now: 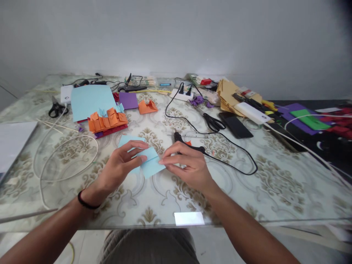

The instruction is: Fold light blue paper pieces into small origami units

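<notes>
Between my two hands is a light blue paper square with a crease across it. My left hand pinches its left edge between thumb and fingers. At its right corner, the thumb and fingertips of my right hand close on the paper. More light blue paper lies on the table under and behind my left hand. Just beyond my right hand rests a black glue gun, partly hidden by the fingers, with a small orange paper scrap beside it.
Folded orange paper pieces and a large light blue sheet lie back left. Black scissors, a phone and a white power bank are at right. A black cord loops from the power strip. A white cable curls at left.
</notes>
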`<state>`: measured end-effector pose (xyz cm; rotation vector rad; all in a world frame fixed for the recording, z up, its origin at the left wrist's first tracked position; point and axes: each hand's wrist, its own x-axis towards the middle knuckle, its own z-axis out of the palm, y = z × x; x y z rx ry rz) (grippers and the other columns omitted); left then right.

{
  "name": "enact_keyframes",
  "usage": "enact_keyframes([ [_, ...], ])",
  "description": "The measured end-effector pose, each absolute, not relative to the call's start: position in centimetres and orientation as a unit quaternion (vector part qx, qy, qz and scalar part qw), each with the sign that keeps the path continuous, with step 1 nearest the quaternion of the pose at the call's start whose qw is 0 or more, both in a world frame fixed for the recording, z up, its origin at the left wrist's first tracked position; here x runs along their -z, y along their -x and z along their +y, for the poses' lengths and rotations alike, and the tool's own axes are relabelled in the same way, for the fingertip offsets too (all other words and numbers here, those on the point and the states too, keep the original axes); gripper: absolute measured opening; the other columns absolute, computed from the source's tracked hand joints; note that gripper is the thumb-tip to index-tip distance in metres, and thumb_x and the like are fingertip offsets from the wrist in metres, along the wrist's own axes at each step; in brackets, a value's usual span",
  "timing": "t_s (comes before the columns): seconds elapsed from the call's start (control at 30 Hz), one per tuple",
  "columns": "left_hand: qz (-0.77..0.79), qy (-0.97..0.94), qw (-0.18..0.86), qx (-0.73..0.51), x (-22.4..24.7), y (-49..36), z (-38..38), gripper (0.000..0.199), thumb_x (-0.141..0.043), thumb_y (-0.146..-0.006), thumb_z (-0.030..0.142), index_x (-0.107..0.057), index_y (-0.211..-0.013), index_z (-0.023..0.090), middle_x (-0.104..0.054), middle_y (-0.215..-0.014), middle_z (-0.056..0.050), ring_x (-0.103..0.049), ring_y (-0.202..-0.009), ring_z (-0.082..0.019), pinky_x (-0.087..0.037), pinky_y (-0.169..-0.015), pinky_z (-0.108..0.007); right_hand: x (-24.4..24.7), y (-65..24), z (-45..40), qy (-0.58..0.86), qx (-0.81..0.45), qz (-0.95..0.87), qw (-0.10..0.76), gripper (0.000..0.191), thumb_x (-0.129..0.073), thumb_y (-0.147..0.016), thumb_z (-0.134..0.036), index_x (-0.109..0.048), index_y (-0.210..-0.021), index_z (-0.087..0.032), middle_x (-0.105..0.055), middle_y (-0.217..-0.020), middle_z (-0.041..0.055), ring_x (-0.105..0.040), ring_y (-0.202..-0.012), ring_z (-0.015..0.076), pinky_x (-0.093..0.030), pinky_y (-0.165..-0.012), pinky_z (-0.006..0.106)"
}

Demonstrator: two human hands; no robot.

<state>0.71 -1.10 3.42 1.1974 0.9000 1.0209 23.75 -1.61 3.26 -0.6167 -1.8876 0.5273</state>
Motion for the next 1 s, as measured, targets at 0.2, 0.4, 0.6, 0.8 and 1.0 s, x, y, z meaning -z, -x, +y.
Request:
enact_keyframes([
  [0.2,0.370,-0.498,0.639,-0.456,-3.46,-0.60,-0.87,0.029,-0.085,-0.076,0.017,-0.076,-0.103,0.026,-0.068,-0.115,-0.003,-0.063,-0.107,-0.020,-0.051,-0.077,-0.025,-3.25,-23.70,-1.75,0.262,-0.236,-0.802,0.483,0.024,-0.070,-0.092,-0.009,-0.078,-0.106,-0.026,-0.069,-0.097,0.0061,-0.065,-0.089,0.0186,-0.055,-0.078,0.037],
  [0.4,0.409,-0.469,0.640,-0.451,-3.32,-0.79,-0.83,0.032,-0.089,-0.072,0.021,-0.079,-0.102,0.023,-0.072,-0.111,-0.004,-0.064,-0.103,-0.020,-0.051,-0.084,-0.028,-2.65,-23.56,-1.66,0.237,-0.248,-0.832,0.436,0.021,-0.074,-0.092,-0.018,-0.077,-0.112,-0.025,-0.065,-0.103,0.0058,-0.063,-0.095,0.0186,-0.054,-0.086,0.038],
  [0.6,0.397,-0.474,0.663,-0.422,-3.32,-0.83,-0.83,0.027,-0.089,-0.074,0.026,-0.080,-0.099,0.021,-0.074,-0.101,-0.003,-0.065,-0.087,-0.017,-0.052,-0.077,-0.027,-2.62,-23.62,-1.47,0.249,-0.233,-0.827,0.448,0.013,-0.081,-0.087,-0.028,-0.081,-0.100,-0.026,-0.058,-0.099,0.0046,-0.058,-0.093,0.0189,-0.053,-0.085,0.038],
  [0.8,0.385,-0.497,0.684,-0.372,-2.98,-0.55,-0.91,0.016,-0.085,-0.081,0.026,-0.076,-0.092,0.019,-0.074,-0.084,0.000,-0.063,-0.072,-0.012,-0.051,-0.068,-0.023,-2.77,-23.75,-1.78,0.268,-0.314,-0.799,0.438,0.014,-0.084,-0.083,-0.028,-0.082,-0.096,-0.026,-0.055,-0.098,0.0035,-0.061,-0.091,0.0171,-0.056,-0.080,0.032],
  [1.0,0.370,-0.510,0.693,-0.351,-3.71,-0.66,-1.27,0.017,-0.086,-0.078,0.026,-0.073,-0.086,0.017,-0.075,-0.081,-0.001,-0.064,-0.070,-0.013,-0.051,-0.067,-0.024,-2.90,-23.29,-1.87,0.268,-0.355,-0.790,0.423,0.005,-0.080,-0.087,-0.022,-0.077,-0.088,-0.019,-0.066,-0.098,0.0054,-0.067,-0.091,0.0175,-0.054,-0.084,0.031],
])
